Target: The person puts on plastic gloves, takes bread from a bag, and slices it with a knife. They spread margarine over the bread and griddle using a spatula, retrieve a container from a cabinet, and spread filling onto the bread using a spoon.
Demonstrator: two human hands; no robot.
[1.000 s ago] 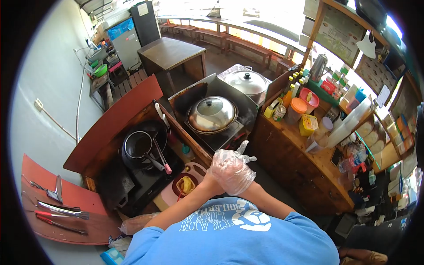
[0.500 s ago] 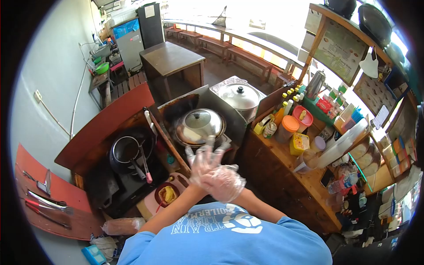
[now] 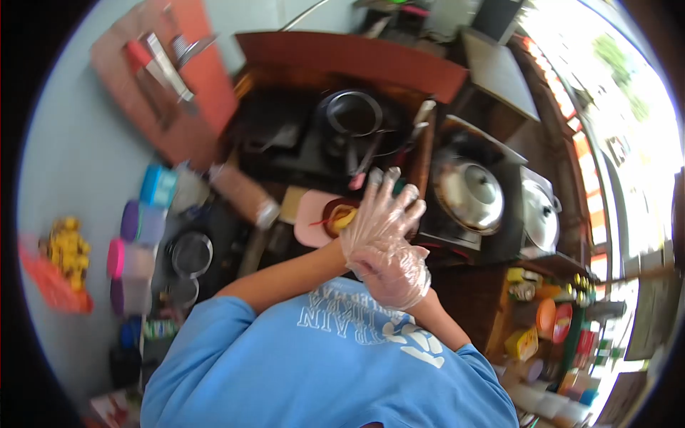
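Clear plastic gloves cover both hands, in front of the blue shirt. My left hand [image 3: 385,210] is open, its fingers spread and pointing away from me. Across its heel lies my right hand [image 3: 394,272], its fingers closed on the plastic glove at the left palm and wrist. Just left of my left hand is a pink board [image 3: 308,220] bearing a dark red dish with yellow food [image 3: 342,217] in it. Beyond the hands, a small pan [image 3: 354,113] rests in a larger dark pan on the black stove.
A lidded wok [image 3: 471,194] and a lidded pot [image 3: 540,214] are at the right. Tongs [image 3: 168,68] lie on the red panel at upper left. A wrapped roll [image 3: 242,192], plastic tubs [image 3: 143,222] and bananas [image 3: 68,250] are at the left. Bottles and tubs fill the right counter.
The view has swung left, bringing the bananas and tubs into sight. The hands were clasped, then overlapping; now the left fingers are spread and the right hand is at the left hand's heel.
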